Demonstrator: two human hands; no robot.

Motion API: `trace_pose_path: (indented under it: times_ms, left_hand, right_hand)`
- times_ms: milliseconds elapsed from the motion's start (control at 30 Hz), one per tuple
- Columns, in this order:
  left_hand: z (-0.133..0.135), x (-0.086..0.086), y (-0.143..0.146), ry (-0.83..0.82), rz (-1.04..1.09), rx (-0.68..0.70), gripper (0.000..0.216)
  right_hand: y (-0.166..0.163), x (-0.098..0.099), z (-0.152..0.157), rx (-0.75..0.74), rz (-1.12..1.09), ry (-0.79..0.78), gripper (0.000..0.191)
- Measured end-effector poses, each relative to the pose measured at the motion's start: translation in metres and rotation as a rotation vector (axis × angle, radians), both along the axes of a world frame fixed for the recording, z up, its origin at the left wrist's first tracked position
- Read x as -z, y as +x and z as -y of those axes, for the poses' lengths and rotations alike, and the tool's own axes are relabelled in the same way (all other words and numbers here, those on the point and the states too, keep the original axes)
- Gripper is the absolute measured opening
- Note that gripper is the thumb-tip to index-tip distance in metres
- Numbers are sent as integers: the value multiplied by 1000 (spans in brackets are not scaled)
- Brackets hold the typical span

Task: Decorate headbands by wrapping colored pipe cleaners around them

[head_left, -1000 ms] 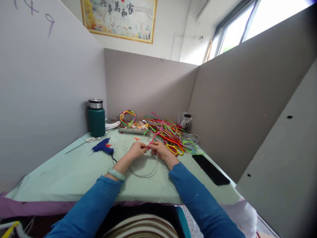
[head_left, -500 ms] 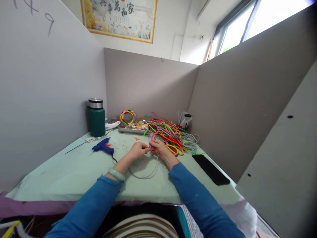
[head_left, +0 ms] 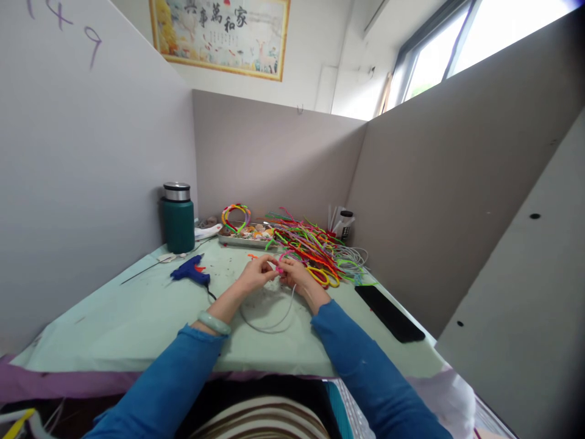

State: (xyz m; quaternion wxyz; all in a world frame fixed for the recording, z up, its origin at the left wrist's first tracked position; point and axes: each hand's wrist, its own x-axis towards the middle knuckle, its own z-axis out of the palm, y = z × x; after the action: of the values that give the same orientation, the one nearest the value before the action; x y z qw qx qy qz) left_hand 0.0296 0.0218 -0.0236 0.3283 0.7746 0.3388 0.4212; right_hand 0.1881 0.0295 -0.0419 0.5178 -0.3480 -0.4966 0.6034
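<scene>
Your left hand (head_left: 253,279) and right hand (head_left: 295,275) meet fingertip to fingertip above the green table cover (head_left: 137,317), both pinched shut on a pink pipe cleaner (head_left: 278,263). Its short visible length lies roughly crosswise between your hands; which way its ends point cannot be told. A thin pale hoop (head_left: 269,317) hangs from your grip, curving down toward you and resting on the cover. A blue glue gun (head_left: 189,271) lies well left. The coloured pipe cleaner heap (head_left: 315,247) sits just behind your right hand.
</scene>
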Motion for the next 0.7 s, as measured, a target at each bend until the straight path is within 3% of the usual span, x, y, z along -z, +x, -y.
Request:
trace_pose_path:
  times_ms: [133,467,700]
  left_hand:
    - [-1,0,0,24,3,-15,28]
    - [-1,-4,-5,94,-40,-208,24]
    - [-13,3,-7,-15,89,-234,28]
  right_hand:
    - [0,2,-2,-13,42,2,37]
    - [-2,2,1,25,43,17,35]
    - [-1,-1,2,8,-33,9,33]
